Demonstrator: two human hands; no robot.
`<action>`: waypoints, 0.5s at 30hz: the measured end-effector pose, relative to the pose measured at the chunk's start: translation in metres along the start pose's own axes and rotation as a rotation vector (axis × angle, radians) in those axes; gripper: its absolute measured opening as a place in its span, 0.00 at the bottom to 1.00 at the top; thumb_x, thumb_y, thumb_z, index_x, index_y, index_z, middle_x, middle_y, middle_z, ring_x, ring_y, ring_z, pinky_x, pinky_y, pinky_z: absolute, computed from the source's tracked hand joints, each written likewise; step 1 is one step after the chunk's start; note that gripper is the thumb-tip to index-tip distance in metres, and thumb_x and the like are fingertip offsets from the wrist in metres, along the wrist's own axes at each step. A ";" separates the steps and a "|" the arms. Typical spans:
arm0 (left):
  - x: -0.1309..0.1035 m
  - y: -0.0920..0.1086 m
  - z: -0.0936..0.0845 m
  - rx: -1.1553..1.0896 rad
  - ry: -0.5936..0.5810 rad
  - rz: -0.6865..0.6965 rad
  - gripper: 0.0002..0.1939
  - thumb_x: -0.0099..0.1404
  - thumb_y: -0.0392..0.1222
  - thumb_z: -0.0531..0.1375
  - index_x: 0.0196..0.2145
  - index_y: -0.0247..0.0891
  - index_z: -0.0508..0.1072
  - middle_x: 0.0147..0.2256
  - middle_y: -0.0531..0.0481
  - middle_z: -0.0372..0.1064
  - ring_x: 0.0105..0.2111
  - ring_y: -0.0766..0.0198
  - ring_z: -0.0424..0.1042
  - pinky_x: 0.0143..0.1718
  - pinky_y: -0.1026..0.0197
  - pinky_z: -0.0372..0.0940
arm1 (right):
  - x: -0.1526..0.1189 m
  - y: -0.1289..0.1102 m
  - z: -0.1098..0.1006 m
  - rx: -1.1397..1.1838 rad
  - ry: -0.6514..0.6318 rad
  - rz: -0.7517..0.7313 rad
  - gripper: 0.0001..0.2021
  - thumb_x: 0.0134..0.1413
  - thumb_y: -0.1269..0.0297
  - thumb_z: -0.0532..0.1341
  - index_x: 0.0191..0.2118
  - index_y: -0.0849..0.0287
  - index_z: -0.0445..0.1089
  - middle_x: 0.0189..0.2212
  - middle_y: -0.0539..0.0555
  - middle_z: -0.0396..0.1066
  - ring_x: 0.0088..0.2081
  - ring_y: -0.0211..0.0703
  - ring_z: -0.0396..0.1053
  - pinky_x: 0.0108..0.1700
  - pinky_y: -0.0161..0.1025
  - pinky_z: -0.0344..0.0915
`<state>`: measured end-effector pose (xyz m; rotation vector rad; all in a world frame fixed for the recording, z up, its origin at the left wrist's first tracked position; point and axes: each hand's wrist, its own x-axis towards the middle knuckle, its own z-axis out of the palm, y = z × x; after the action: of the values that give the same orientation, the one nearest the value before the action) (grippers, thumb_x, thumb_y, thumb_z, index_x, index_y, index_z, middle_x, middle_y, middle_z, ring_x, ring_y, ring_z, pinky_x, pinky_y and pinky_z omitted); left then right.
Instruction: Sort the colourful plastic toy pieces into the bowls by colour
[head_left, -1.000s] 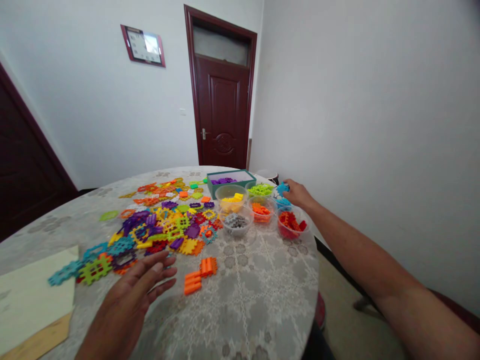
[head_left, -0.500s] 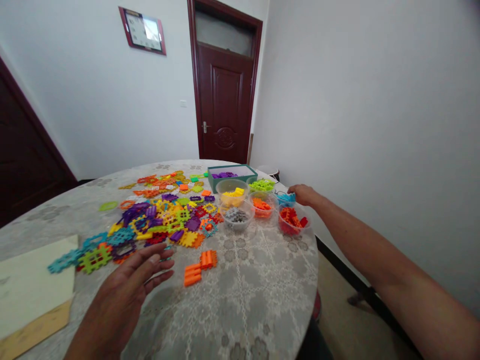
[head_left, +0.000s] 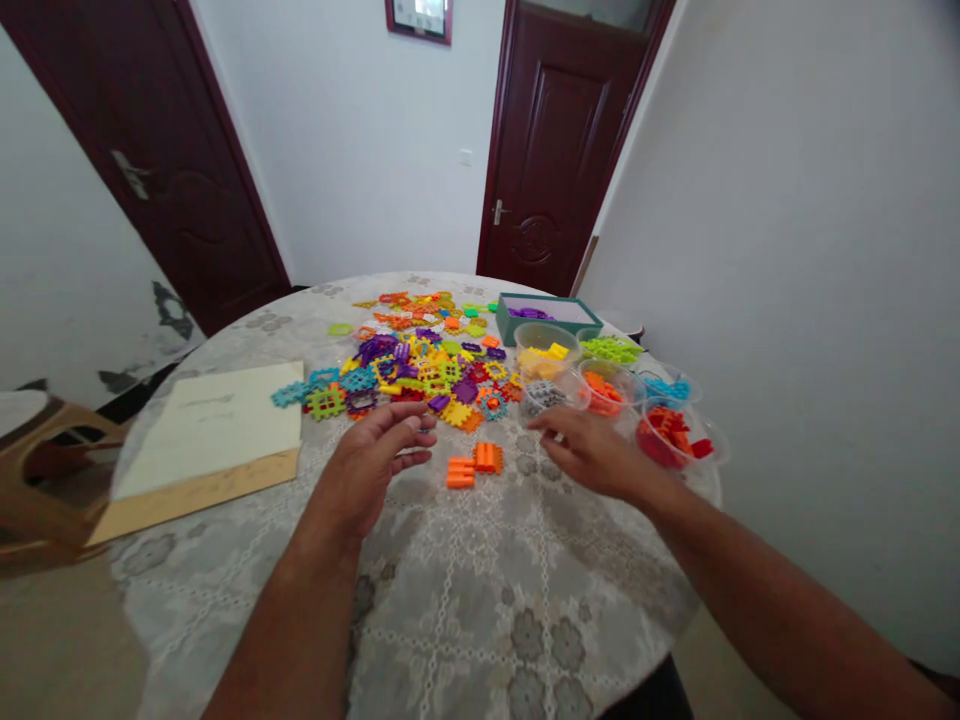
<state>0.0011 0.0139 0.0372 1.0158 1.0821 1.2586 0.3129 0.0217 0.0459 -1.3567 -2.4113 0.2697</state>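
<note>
My left hand (head_left: 386,450) hovers in front of the piled pieces, fingers loosely curved and apart. A small teal bit shows between its fingers; I cannot tell whether it touches the hand. My right hand (head_left: 581,448) hangs over the table just in front of the bowl of grey pieces (head_left: 544,398), fingers bent and a little apart, no piece visible in them. Between the hands lie two small clusters of orange plastic pieces, a ribbed one (head_left: 460,473) and a toothed one (head_left: 489,458). Behind them spreads a heap of multicoloured interlocking plastic pieces (head_left: 420,370).
Clear bowls at the right hold yellow pieces (head_left: 546,355), lime pieces (head_left: 611,348), orange pieces (head_left: 602,390), blue pieces (head_left: 667,388) and red pieces (head_left: 666,432). Behind stands a green-sided box (head_left: 514,325) with purple pieces. A pale board (head_left: 217,420) lies at the left.
My right hand has left the bowl of blue pieces and come left and nearer, in front of the grey ones. The view has turned down and left; my left hand keeps its pose.
</note>
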 end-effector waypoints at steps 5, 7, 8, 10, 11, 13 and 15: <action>-0.002 0.001 -0.001 -0.007 -0.027 0.007 0.21 0.62 0.53 0.68 0.48 0.37 0.77 0.46 0.42 0.78 0.41 0.57 0.77 0.44 0.53 0.72 | 0.031 -0.027 0.062 0.010 -0.153 -0.055 0.29 0.60 0.64 0.63 0.66 0.58 0.63 0.62 0.65 0.66 0.57 0.54 0.69 0.56 0.49 0.67; -0.002 0.001 -0.001 -0.003 -0.027 0.009 0.21 0.62 0.53 0.67 0.48 0.37 0.77 0.46 0.42 0.78 0.41 0.57 0.77 0.44 0.53 0.71 | 0.037 -0.025 0.075 0.003 -0.184 -0.042 0.28 0.59 0.63 0.64 0.65 0.58 0.65 0.58 0.64 0.68 0.55 0.55 0.70 0.56 0.49 0.67; -0.003 0.000 -0.002 0.001 -0.029 0.009 0.21 0.62 0.53 0.67 0.48 0.37 0.77 0.46 0.42 0.78 0.41 0.57 0.77 0.44 0.53 0.71 | 0.038 -0.023 0.079 0.015 -0.179 -0.042 0.25 0.60 0.63 0.63 0.63 0.57 0.67 0.56 0.63 0.69 0.52 0.53 0.71 0.55 0.48 0.67; -0.003 0.000 -0.001 0.007 -0.035 0.010 0.22 0.62 0.53 0.67 0.48 0.37 0.77 0.46 0.42 0.78 0.41 0.57 0.77 0.45 0.52 0.71 | 0.037 -0.018 0.084 0.071 -0.124 -0.059 0.20 0.61 0.64 0.63 0.58 0.57 0.70 0.50 0.60 0.71 0.49 0.50 0.71 0.53 0.46 0.67; -0.002 0.000 -0.001 0.011 -0.040 0.011 0.22 0.62 0.53 0.67 0.48 0.37 0.77 0.46 0.42 0.78 0.41 0.57 0.77 0.45 0.51 0.71 | 0.036 -0.015 0.086 0.111 -0.080 -0.072 0.18 0.61 0.64 0.63 0.56 0.57 0.71 0.49 0.59 0.71 0.48 0.49 0.71 0.53 0.46 0.67; -0.002 -0.001 0.000 0.035 -0.047 0.016 0.22 0.63 0.53 0.67 0.49 0.37 0.76 0.46 0.42 0.78 0.42 0.56 0.77 0.45 0.50 0.71 | 0.033 -0.011 0.089 0.205 0.019 -0.099 0.18 0.61 0.63 0.65 0.56 0.56 0.71 0.48 0.59 0.72 0.48 0.48 0.71 0.53 0.46 0.67; 0.000 -0.002 0.000 0.099 -0.042 0.026 0.22 0.63 0.53 0.66 0.49 0.37 0.76 0.46 0.41 0.78 0.42 0.55 0.78 0.46 0.50 0.71 | 0.031 -0.008 0.091 0.302 0.098 -0.127 0.18 0.62 0.61 0.66 0.56 0.55 0.71 0.48 0.58 0.72 0.48 0.48 0.70 0.53 0.46 0.67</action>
<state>0.0018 0.0133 0.0356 1.1296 1.1109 1.2085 0.2553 0.0449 -0.0280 -1.0544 -2.2541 0.4987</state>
